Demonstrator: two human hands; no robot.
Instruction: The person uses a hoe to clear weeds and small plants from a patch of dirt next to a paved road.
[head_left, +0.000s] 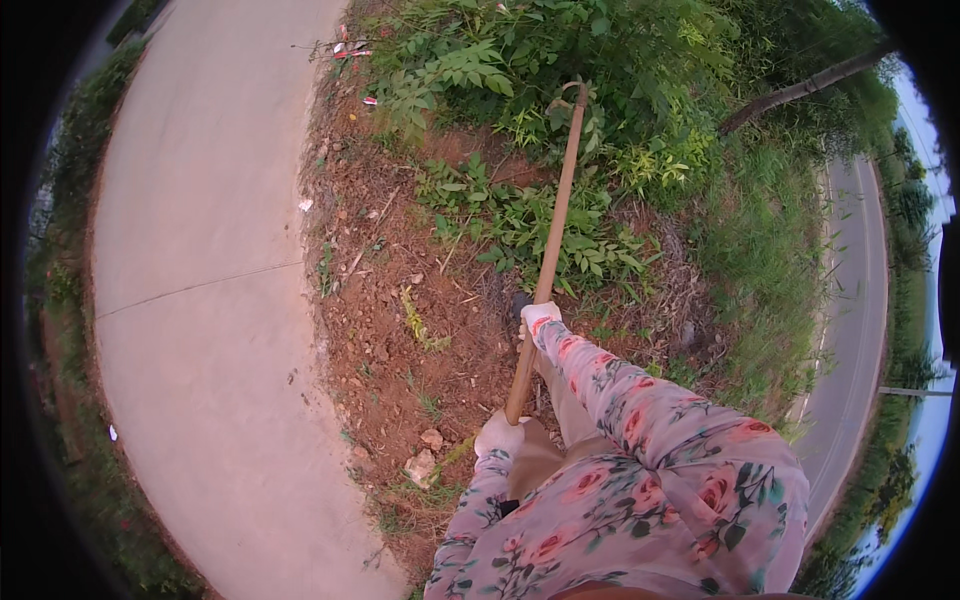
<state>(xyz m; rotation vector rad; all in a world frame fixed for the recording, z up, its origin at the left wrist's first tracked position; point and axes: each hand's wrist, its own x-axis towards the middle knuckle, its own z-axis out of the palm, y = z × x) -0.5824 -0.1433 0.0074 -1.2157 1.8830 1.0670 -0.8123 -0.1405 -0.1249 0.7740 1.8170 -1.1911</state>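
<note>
A long wooden tool handle (559, 225) runs from my body up into the green shrub (637, 75). At its far end a curved tool head (571, 90) is among the leaves; they partly cover it, so its exact kind is unclear. My right hand (540, 315), in a pale glove, grips the handle about midway. Lower down, my left hand (501, 435) closes round the near end, also in a pale glove. Beneath the shaft lie low leafy stems (525, 217) on reddish soil (375, 322).
A concrete path (202, 360) borders the soil on the left. Pale stones (421, 466) lie near my left hand, with litter (349, 51) by the path's far edge. A leaning trunk (802, 90) stands at upper right. Grass (757, 285) slopes towards a paved road (855, 300).
</note>
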